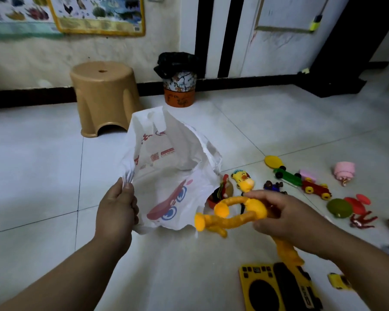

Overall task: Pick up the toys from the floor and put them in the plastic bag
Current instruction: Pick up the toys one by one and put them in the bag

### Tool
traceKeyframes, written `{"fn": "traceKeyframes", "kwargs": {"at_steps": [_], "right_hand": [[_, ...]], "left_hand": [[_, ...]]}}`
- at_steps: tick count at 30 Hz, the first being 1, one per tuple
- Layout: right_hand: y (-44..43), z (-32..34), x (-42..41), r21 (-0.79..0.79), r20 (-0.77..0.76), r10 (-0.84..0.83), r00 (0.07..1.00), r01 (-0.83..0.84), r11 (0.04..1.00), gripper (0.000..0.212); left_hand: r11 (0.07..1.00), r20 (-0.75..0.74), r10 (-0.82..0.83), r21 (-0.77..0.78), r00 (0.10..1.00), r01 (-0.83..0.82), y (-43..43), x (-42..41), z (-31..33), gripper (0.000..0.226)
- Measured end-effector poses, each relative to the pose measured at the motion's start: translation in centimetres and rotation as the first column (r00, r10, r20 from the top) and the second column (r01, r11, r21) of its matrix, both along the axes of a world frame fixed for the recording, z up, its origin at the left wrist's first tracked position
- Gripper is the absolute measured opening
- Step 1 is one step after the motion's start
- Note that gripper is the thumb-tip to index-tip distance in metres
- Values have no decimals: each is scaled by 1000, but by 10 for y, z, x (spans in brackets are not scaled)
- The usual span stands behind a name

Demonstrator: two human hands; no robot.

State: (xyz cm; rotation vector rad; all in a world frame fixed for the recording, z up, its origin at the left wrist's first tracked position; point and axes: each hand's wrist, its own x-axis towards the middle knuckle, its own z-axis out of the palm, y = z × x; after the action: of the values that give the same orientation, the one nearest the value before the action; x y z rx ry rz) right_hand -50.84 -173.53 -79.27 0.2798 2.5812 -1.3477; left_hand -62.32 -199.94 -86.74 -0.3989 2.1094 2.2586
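A white plastic bag with red and blue print stands open on the tiled floor. My left hand pinches its near left edge and holds the mouth up. My right hand grips a yellow bendy tube toy with suction-cup ends, just right of the bag's opening and above the floor. Part of that toy trails down under my right wrist. More toys lie to the right: a yellow duck figure, a green car, a red car, a pink toy, a green dome.
A tan plastic stool stands behind the bag, with a lined waste bin beside it at the wall. A yellow and black toy panel lies near my right forearm. A dark door frame is at the back right.
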Motion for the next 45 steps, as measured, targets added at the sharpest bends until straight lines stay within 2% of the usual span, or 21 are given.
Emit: {"fn": "traceKeyframes", "kwargs": {"at_steps": [2,5,7,10,13,15,17,20,23,24,27,29,31,33,34,36,41,43,45], "right_hand": [[-26,12,-17,-89,18,109,994,-107,990,48],[-58,1,-55,-127,115,148,982,-133,983,36],[-72,-16,-83,-122,170,52,984,-31,992,28],[-90,-44,-119,-58,223,-177,959,195,979,22],[-110,-70,-152,40,157,-297,942,295,955,40],[-122,-77,-166,2,91,-316,945,317,949,57],[-129,-81,-164,-29,62,-269,961,271,962,64],[-113,-89,-131,133,-20,-199,980,199,971,56],[-98,-104,-87,103,-48,-82,995,87,991,52],[-93,-109,-71,146,-40,-15,999,21,989,53],[-57,-137,-19,373,76,123,989,-143,917,64],[-22,-159,13,444,256,91,962,-201,873,80],[11,-176,34,504,456,66,888,-318,803,103],[30,-185,43,554,581,31,813,-423,717,116],[33,-185,40,580,608,23,793,-464,670,118],[42,-194,44,582,641,17,768,-500,641,120],[43,-198,26,584,690,93,717,-629,512,131],[46,-199,33,603,675,97,732,-622,499,130],[49,-195,44,613,643,76,762,-571,545,122]], "left_hand": [[1000,-25,8,21,1000,-7,-3,-1,-1,27],[1000,-34,-2,11,999,3,-10,1,-3,26],[991,3,11,135,1000,-11,-16,3,-5,25],[950,80,70,300,994,-91,-24,5,-5,36],[926,93,85,359,992,-113,-27,11,-2,37],[938,74,69,335,995,-90,-24,14,-1,37],[950,59,48,307,997,-64,-21,15,-3,35],[963,53,-8,271,999,-7,-10,17,-7,31],[973,35,-24,232,999,15,-12,12,-5,27],[974,28,-20,225,999,13,-14,10,-4,27],[974,23,-55,220,998,49,-7,12,-3,28],[971,29,-109,215,994,100,5,18,-4,28],[967,14,-142,213,990,136,13,23,-4,25],[965,14,-162,210,987,155,16,27,-2,27],[967,9,-157,202,987,153,14,28,0,28],[973,20,-187,141,982,182,31,35,-5,30],[978,46,-169,132,985,162,34,36,-6,31],[980,61,-157,131,986,148,39,35,-4,29],[982,75,-144,133,987,133,41,34,-4,28]]}}
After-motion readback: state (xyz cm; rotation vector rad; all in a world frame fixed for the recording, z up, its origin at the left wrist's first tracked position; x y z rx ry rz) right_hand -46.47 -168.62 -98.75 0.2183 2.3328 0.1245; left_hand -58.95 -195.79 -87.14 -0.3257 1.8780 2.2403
